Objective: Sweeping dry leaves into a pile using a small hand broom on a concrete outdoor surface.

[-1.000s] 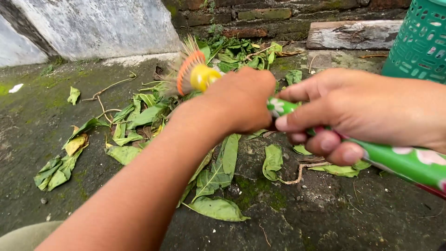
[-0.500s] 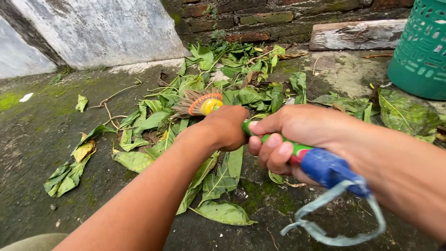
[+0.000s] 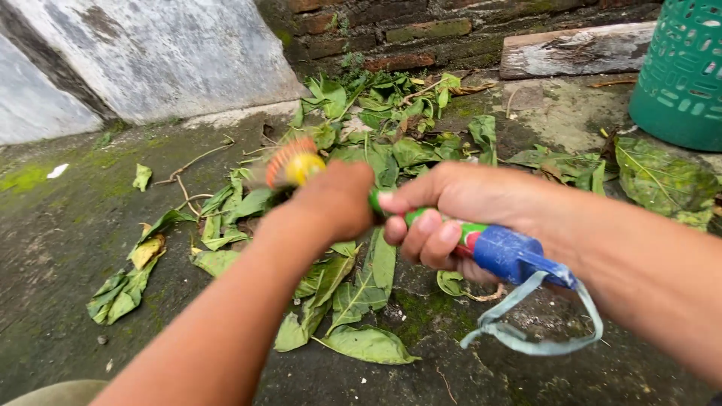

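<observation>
Scattered green leaves point(image 3: 226, 225) are lying across the damp, mossy concrete floor point(image 3: 60, 248), left of the hands. Next comes the broom head point(image 3: 289, 164), an orange and yellow collar with short stiff bristles, blurred here and hovering just above the leaf pile. The left hand point(image 3: 338, 197) is closing around the broom's handle right behind that head, fingers wrapped fully around it. Just beside it, the right hand point(image 3: 451, 207) is gripping the green and red handle point(image 3: 466, 234) near its blue end cap, fingers point(image 3: 421, 237) curled tight. A pale strap loop point(image 3: 526, 331) is dangling from the cap. The broom looks light and rigid, its smooth handle possibly slick in the damp; the two-handed hold, spread along the shaft, seems the sound place to take it. A green basket point(image 3: 681, 71) is standing far right.
</observation>
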